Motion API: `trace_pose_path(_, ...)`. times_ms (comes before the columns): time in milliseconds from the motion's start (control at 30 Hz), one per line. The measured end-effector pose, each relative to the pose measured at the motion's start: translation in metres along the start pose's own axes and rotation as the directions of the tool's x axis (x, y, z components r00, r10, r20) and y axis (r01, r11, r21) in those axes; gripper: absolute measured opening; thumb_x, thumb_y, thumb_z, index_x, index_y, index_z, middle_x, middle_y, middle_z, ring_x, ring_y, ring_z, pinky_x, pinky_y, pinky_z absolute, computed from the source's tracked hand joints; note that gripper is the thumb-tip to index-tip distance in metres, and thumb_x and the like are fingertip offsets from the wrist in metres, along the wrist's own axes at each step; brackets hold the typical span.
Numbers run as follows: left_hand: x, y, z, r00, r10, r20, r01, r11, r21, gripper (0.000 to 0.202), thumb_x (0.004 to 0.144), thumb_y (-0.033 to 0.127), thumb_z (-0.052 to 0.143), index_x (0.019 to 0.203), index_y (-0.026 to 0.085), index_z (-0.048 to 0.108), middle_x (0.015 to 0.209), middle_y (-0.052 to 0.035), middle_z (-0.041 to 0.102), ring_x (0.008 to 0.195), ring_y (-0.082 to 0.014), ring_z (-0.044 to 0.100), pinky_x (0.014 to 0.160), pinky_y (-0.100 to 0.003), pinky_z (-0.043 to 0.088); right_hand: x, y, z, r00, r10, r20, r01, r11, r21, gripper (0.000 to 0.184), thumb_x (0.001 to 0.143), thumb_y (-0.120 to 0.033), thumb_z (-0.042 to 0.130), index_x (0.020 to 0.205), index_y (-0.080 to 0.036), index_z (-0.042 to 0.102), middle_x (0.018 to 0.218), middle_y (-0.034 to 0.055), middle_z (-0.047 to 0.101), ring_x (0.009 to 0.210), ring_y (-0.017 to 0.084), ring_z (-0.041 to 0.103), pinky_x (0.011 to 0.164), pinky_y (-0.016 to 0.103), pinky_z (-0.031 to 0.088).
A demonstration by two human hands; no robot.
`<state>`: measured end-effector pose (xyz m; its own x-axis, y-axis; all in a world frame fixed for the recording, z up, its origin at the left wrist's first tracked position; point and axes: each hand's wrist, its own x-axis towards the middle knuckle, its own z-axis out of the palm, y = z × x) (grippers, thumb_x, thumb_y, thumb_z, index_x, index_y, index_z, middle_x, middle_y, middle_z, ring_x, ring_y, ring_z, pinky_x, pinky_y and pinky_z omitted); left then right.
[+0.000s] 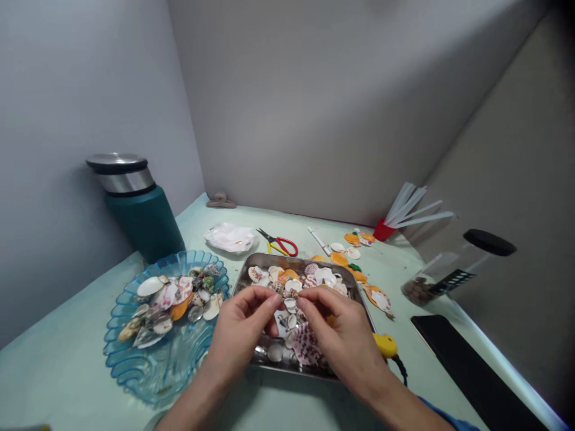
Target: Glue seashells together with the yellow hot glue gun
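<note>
Both my hands hover over a steel tray [251,266] filled with several seashells. My left hand [240,335] and my right hand [344,332] meet at their fingertips, pinching one small brownish shell [294,293] between them. Under my right hand lies a white shell with pink spots [306,346]. White, pink and orange shells fill the far part of the tray.
A blue glass dish [135,365] of shells sits left of the tray, a teal flask [137,206] behind it. Beyond the tray lie red-handled scissors [281,242], a white bag [230,236], loose orange shells [354,239] and a red holder of white sticks [406,212]. A yellow tool [385,346], a black slab [467,368] and a tipped jar [449,269] lie right.
</note>
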<state>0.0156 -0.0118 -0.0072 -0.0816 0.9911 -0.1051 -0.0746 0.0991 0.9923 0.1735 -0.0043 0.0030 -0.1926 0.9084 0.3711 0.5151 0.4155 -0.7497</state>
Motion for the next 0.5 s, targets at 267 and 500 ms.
trace_pose_path(267,-0.001,-0.005,0.004,0.998,0.061,-0.021,-0.061,0.998,0.013,0.016,0.072,0.031,0.067,0.072,0.015,0.064,0.049,0.0031,0.056,0.043,-0.0099,0.051,0.044,-0.02,0.04,0.0,0.008,0.0,1.0,0.009,0.001,-0.009,1.0,-0.022,0.014,0.088,-0.028,0.054,0.085,-0.021,0.065,0.086,0.0032,0.07,0.08,0.021,0.064,0.073,0.032,0.047)
trace_pose_path(500,-0.001,-0.007,0.002,0.988,0.143,-0.063,-0.138,0.987,0.077,0.012,0.076,0.028,0.062,0.071,0.017,0.062,0.054,0.0022,0.055,0.047,-0.0108,0.052,0.047,-0.022,0.041,0.001,0.016,-0.002,0.998,-0.064,0.021,0.065,0.995,-0.082,0.018,0.088,-0.032,0.052,0.095,-0.023,0.066,0.099,0.0053,0.07,0.092,0.023,0.063,0.082,0.035,0.046)
